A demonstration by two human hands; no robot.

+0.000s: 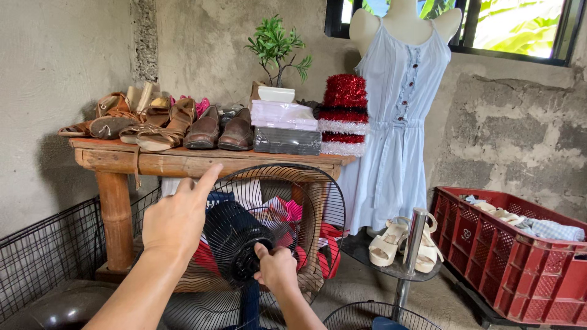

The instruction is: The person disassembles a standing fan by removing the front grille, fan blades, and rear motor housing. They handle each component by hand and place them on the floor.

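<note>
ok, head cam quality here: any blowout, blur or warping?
Head view: window top right is blown out, daylight lights the dress well; under the wooden table is dim; left hand and right hand on the fan guard are sharp; slight wide-angle bend at edges.

Soft daylight from the window (pixel 520 27) upper right, sharp focus, dim lower-left corner.
</note>
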